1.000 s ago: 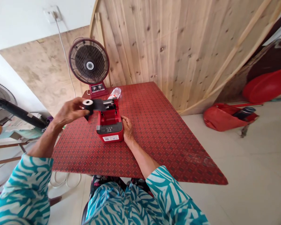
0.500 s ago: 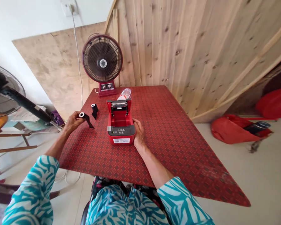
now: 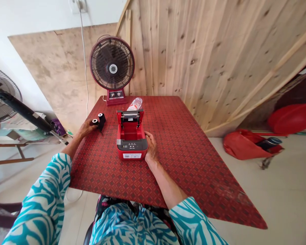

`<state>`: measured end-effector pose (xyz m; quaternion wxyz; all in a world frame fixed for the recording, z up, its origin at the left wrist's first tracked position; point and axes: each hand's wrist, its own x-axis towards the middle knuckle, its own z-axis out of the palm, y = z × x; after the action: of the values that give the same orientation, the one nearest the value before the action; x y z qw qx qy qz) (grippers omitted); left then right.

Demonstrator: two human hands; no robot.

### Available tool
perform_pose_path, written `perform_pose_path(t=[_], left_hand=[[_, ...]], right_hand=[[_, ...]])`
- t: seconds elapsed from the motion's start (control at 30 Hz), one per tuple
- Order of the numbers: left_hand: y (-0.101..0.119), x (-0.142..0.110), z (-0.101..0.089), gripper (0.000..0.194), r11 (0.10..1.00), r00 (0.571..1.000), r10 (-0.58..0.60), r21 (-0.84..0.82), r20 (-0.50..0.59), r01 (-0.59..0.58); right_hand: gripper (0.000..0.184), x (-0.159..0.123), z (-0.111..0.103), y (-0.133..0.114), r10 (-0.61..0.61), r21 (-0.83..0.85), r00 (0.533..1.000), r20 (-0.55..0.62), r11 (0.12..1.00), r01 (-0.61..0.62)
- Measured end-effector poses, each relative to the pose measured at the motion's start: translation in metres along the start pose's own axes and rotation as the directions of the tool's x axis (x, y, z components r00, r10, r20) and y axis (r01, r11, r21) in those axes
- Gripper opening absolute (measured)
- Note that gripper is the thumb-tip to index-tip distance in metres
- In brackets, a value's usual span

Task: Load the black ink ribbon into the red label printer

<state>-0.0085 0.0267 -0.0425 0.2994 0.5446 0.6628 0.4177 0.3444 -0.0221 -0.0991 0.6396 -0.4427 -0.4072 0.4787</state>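
A red and dark grey label printer [image 3: 132, 153] stands in the middle of the table with its lid tipped up and its red inside exposed. My right hand [image 3: 151, 147] grips the printer's right side, fingers curled against the casing. To the left, my left hand [image 3: 85, 127] holds a black ribbon roll [image 3: 94, 123] with a white core, at the table's left edge. A second black ribbon roll [image 3: 101, 117] stands beside it, and the two are very close. A dark strip of ribbon hangs near them; which roll it comes from I cannot tell.
A clear plastic bottle [image 3: 135, 104] lies behind the printer. At the back left of the red patterned table [image 3: 183, 136] stands a maroon fan [image 3: 112, 68]. A second fan [image 3: 5, 92] is at the far left. A red bag [image 3: 241, 144] lies on the floor to the right.
My left hand has moved right and slightly forward with its ribbon roll, bringing it up to the other roll. My right hand and the printer stay in place; the view has shifted a little.
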Motion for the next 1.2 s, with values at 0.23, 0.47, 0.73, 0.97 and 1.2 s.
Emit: perform_pose_path(t=[0.23,0.47,0.73,0.97,1.2], left_hand=[[0.003,-0.022,-0.012,0.066,0.998,0.985,0.066,0.028,-0.16,-0.062],[0.04,-0.04,-0.004,0.053,0.952,0.981,0.175,0.269,-0.079,-0.148],[0.052,0.0,0.009,0.052,0.868,0.975,0.211,0.47,-0.065,-0.157],[0.044,0.005,0.005,0.048,0.858,0.982,0.186,0.484,0.013,-0.169],[0.045,0.021,0.005,0.057,0.831,0.983,0.164,0.549,-0.078,-0.095]], right_hand=[[0.039,0.002,0.003,0.002,-0.026,0.001,1.0,0.0,1.0,0.026],[0.038,0.004,0.004,0.006,-0.037,0.025,0.999,0.009,0.999,0.037],[0.035,0.003,0.005,0.0,-0.026,0.031,1.0,-0.002,0.999,0.026],[0.035,0.002,0.006,-0.005,-0.002,0.048,1.0,-0.014,0.999,0.002],[0.034,0.003,0.005,-0.001,-0.009,0.032,1.0,0.0,0.999,0.009]])
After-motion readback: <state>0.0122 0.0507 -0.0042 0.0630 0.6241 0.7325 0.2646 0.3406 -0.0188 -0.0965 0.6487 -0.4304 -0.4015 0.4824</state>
